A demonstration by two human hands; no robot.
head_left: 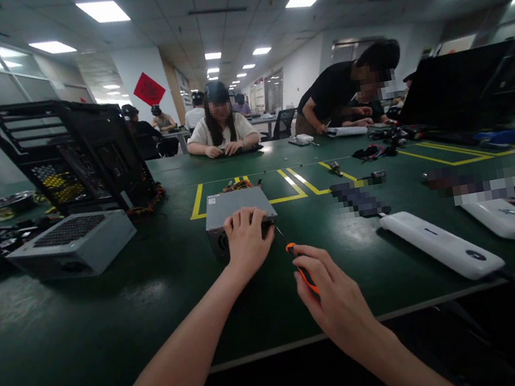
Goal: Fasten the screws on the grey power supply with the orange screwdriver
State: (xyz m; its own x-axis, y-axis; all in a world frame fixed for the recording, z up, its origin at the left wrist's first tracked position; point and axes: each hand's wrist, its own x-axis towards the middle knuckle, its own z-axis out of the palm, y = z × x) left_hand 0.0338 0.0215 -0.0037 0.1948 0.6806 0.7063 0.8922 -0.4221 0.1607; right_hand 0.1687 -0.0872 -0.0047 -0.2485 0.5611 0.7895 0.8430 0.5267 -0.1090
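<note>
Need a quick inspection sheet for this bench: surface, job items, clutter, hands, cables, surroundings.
Surface: green tabletop, yellow marking lines.
Job items: grey power supply; orange-black screwdriver, tip near its front right corner, contact unclear.
Clutter: second power supply and black computer case left; white device right.
Hands: left hand on the supply; right hand grips the screwdriver.
Cables: wires behind the supply.
Surroundings: seated person opposite; ceiling lights on.

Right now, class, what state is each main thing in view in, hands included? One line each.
Left hand: resting on middle gray box
Right hand: closed around screwdriver
Screwdriver: gripped, tip near the box's right edge, contact unclear
Middle gray box: lying under left hand
Left gray box: lying untouched
Black computer case: standing
Left white device: lying flat
Ceiling lights: lit
</note>
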